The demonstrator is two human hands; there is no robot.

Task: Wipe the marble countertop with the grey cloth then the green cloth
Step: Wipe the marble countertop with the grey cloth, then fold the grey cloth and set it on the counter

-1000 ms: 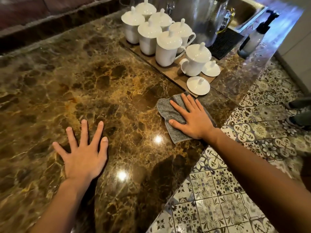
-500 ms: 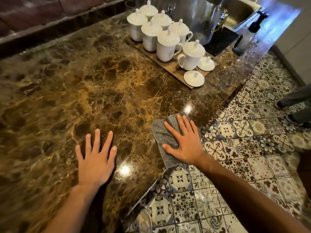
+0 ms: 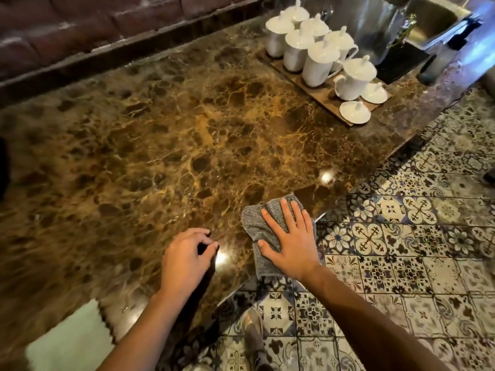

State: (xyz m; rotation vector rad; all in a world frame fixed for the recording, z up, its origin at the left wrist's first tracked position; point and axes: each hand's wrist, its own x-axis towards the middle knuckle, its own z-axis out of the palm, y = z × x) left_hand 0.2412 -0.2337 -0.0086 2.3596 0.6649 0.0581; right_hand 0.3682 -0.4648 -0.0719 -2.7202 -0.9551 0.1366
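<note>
The brown marble countertop (image 3: 166,145) fills most of the view. My right hand (image 3: 290,238) lies flat, fingers spread, pressing the grey cloth (image 3: 254,223) onto the counter right at its front edge; the cloth's lower end hangs slightly past the edge. My left hand (image 3: 184,259) hovers just left of it with fingers curled and nothing in it. A pale green cloth (image 3: 71,341) lies on the counter at the bottom left, partly cut off by the frame.
A wooden tray (image 3: 316,92) with several white lidded mugs (image 3: 318,62) and loose lids stands at the back right, with a glass jug and a sink beyond it. A brick wall runs along the back. Patterned tile floor (image 3: 401,236) lies to the right; a shoe shows below.
My right hand has dragged the grey cloth along the front edge toward me. The left hand lifted from flat on the counter and curled its fingers. The green cloth came into view.
</note>
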